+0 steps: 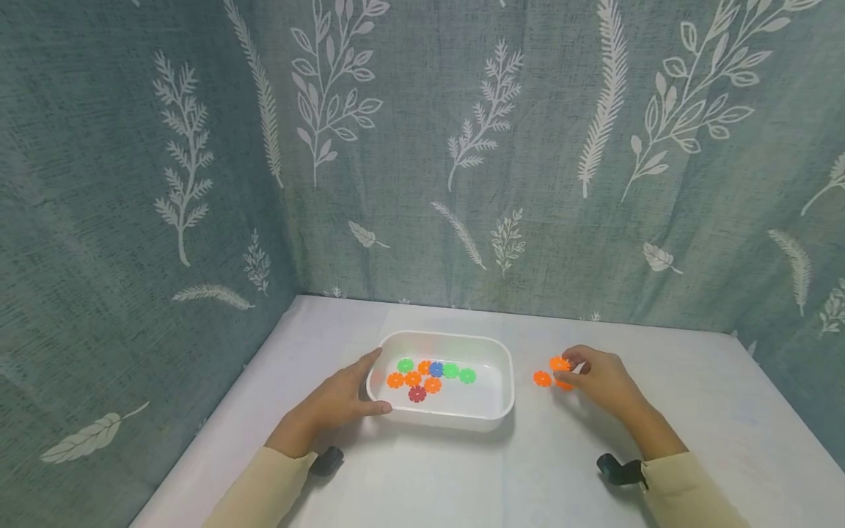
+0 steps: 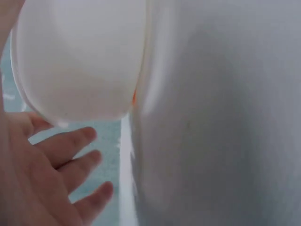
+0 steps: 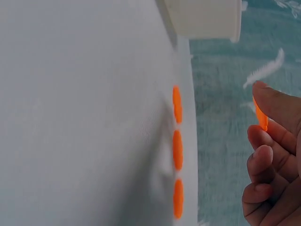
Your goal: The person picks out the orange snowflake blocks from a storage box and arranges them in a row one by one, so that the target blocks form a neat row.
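Orange disc (image 3: 260, 116) is pinched in the right hand (image 1: 609, 380); a loose grip could drop it. Left hand (image 1: 335, 402), fingers spread at the tray (image 1: 449, 419), might bump it.

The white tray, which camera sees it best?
The head view. It looks down on nearly the whole white tray and the coloured pieces inside. The left wrist view shows only part of the tray's outside; the right wrist view catches just a bit.

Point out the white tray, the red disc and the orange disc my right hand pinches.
White tray (image 1: 467, 402): head view, on its bare inner floor.
Red disc (image 1: 416, 394): head view, on its upper face.
Pinched orange disc (image 3: 260, 116): right wrist view, on its exposed edge.
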Demonstrator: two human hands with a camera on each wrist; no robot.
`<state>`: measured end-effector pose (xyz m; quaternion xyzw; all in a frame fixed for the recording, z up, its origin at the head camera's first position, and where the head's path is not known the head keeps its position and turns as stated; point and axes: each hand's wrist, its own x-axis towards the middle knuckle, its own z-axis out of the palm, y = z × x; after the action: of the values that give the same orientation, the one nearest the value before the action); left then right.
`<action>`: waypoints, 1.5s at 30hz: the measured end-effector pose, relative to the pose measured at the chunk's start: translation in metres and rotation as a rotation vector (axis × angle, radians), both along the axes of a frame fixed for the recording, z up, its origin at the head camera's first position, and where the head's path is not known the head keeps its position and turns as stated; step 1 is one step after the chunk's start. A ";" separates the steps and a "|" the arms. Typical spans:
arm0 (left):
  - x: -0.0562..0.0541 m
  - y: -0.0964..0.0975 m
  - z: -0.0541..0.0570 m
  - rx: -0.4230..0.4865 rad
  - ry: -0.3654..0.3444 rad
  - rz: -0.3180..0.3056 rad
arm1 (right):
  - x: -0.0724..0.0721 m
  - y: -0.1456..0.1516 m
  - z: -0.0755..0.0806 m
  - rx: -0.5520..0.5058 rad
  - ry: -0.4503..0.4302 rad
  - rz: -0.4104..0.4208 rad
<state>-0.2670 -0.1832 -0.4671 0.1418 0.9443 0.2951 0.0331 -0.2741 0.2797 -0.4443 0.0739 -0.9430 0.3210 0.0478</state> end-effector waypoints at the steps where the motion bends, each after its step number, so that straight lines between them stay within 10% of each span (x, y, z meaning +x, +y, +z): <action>1: -0.001 0.000 -0.001 0.019 -0.015 0.004 | 0.002 0.004 0.000 0.000 0.006 -0.004; 21: -0.003 -0.006 -0.024 0.323 -0.023 -0.033 | 0.006 0.049 -0.012 -0.083 -0.006 -0.046; 45: -0.007 -0.002 -0.028 0.327 -0.020 -0.018 | -0.005 0.079 -0.029 0.002 -0.186 -0.118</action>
<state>-0.2737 -0.1849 -0.4953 0.1510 0.8819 0.4460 0.0216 -0.2791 0.3585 -0.4728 -0.0117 -0.9464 0.3220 -0.0212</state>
